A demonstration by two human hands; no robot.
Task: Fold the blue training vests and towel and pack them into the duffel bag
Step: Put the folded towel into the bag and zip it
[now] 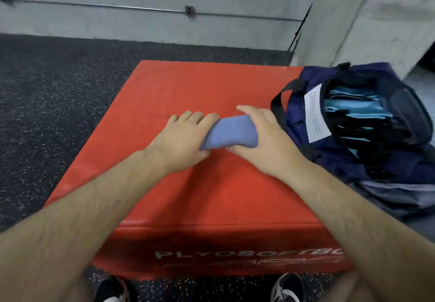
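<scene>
Head view is showing the left hand (186, 137) and right hand (263, 137) gripping the folded towel (231, 132) on the red box (188, 195), left of the open duffel bag (329, 160); loosening either grip could be letting it unfold.

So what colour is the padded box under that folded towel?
Red padded plyo box, pale lettering on its front; head view.

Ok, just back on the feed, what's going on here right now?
A person stands at a red plyo box, holding a small folded blue towel low over its top. The left hand grips the towel's left end and the right hand grips its right end. The navy duffel bag sits open at the box's right side, with shiny blue vests inside it. The towel is not yet packed.
</scene>
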